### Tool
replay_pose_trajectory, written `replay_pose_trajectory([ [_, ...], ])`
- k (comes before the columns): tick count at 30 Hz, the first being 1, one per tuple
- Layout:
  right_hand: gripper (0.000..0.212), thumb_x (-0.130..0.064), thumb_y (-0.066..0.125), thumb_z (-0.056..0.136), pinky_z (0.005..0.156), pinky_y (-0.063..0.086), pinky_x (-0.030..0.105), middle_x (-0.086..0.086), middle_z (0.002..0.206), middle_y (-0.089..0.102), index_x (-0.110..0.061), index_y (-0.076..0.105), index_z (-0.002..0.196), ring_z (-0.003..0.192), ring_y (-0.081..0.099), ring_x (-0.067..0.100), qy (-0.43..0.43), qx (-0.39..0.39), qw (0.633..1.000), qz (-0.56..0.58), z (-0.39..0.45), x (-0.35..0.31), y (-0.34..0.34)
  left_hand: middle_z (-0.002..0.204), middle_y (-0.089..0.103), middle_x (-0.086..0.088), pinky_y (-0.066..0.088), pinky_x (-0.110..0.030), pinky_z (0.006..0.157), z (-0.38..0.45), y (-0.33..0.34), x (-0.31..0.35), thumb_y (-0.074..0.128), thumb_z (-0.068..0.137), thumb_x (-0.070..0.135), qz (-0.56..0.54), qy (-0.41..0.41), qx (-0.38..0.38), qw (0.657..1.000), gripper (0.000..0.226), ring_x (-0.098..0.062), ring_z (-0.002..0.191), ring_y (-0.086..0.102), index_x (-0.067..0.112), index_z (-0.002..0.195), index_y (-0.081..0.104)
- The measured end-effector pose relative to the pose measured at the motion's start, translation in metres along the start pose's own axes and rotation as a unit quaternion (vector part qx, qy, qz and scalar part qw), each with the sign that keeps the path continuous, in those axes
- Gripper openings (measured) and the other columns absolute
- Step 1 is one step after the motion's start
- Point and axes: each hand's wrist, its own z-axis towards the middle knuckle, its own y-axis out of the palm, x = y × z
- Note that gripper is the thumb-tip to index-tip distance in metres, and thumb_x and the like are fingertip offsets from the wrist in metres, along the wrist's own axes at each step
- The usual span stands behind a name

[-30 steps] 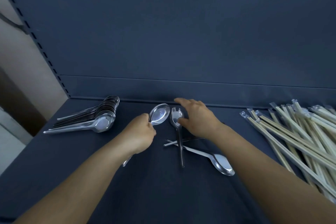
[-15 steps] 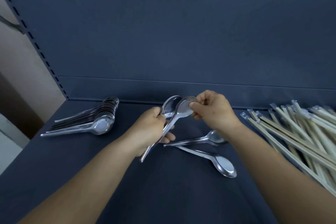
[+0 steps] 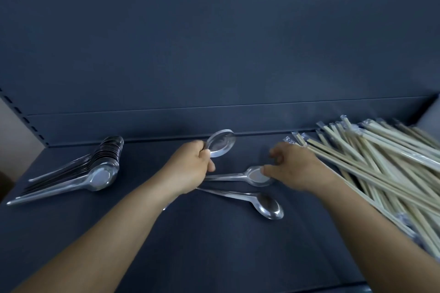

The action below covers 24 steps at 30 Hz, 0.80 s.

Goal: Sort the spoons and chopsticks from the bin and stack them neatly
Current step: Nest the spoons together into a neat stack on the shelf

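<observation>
My left hand (image 3: 190,169) grips steel spoons by their handles, with the nested bowls (image 3: 221,146) sticking up and away from me. My right hand (image 3: 292,166) reaches down onto the bowl of a loose spoon (image 3: 256,177) lying flat on the dark shelf; its thumb and curled fingers touch the bowl's rim. A second loose spoon (image 3: 267,206) lies just in front of it. A neat stack of nested spoons (image 3: 100,173) sits at the left. A pile of wrapped wooden chopsticks (image 3: 381,162) covers the right side.
Everything rests on a dark blue shelf (image 3: 214,245) with a low back lip and a tall back panel (image 3: 214,54). A perforated upright (image 3: 28,123) borders the left side. The shelf's front edge shows at the bottom right.
My right hand let go of the spoon it was nesting into my left hand's spoons and dropped to the loose spoon on the shelf. My left hand stayed raised.
</observation>
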Motion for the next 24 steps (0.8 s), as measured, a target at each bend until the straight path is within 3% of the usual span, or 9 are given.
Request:
replay_pose_trajectory([
  [3,0.008,-0.023,0.068,0.079,0.059,0.042,0.015,-0.006,0.074,0.064,-0.026,0.062,0.076,0.074,0.060,0.013,-0.031,0.013,0.999,0.034,-0.003,0.006,0.003,0.058,0.059,0.017,0.035,-0.017,0.042,0.000,-0.002,0.005,0.035,0.098,0.020,0.005,0.004,0.001,1.000,0.025,0.001,0.037,0.041,0.026,0.082,0.053],
  [6,0.018,-0.013,0.065,0.081,0.050,0.038,0.008,-0.011,0.057,0.057,-0.024,0.062,0.067,0.050,0.050,0.001,-0.092,0.109,0.986,0.085,-0.006,0.008,0.002,0.075,0.064,0.013,0.038,-0.020,0.048,-0.002,-0.003,0.010,0.035,0.097,0.020,0.013,0.011,-0.003,1.000,0.023,-0.002,0.045,0.044,0.025,0.089,0.055],
  [11,0.017,-0.017,0.067,0.082,0.054,0.039,0.008,-0.010,0.058,0.058,-0.023,0.059,0.068,0.053,0.048,-0.001,-0.173,0.168,0.958,0.158,-0.013,-0.004,-0.004,0.080,0.067,0.008,0.053,-0.032,0.069,-0.005,0.000,0.020,0.036,0.099,0.018,0.018,0.028,-0.046,0.998,0.022,-0.011,0.063,0.057,0.017,0.098,0.058],
  [15,0.024,-0.027,0.070,0.081,0.051,0.038,0.007,-0.011,0.055,0.054,-0.023,0.052,0.066,0.053,0.050,-0.004,-0.158,0.179,0.957,0.164,-0.016,-0.011,0.002,0.082,0.065,-0.001,0.048,-0.023,0.050,-0.014,0.006,0.027,0.033,0.101,0.015,-0.067,0.018,-0.130,0.989,0.025,-0.009,0.049,0.056,0.013,0.094,0.057],
  [20,0.032,-0.036,0.072,0.079,0.051,0.037,0.009,-0.009,0.053,0.053,-0.021,0.048,0.064,0.056,0.051,-0.002,-0.136,0.190,0.959,0.160,-0.021,-0.013,0.014,0.085,0.060,-0.001,0.034,-0.017,0.040,-0.021,0.012,0.025,0.038,0.100,0.022,-0.074,0.023,-0.177,0.981,0.018,-0.004,0.037,0.038,0.012,0.099,0.054],
  [24,0.036,-0.047,0.072,0.072,0.051,0.038,0.014,-0.010,0.057,0.053,-0.024,0.045,0.067,0.053,0.049,0.001,-0.119,0.150,0.973,0.129,-0.030,-0.012,0.017,0.079,0.059,0.005,0.032,-0.019,0.043,-0.021,0.016,0.015,0.033,0.100,0.017,0.020,0.031,-0.150,0.988,0.021,-0.002,0.042,0.041,0.018,0.088,0.051],
])
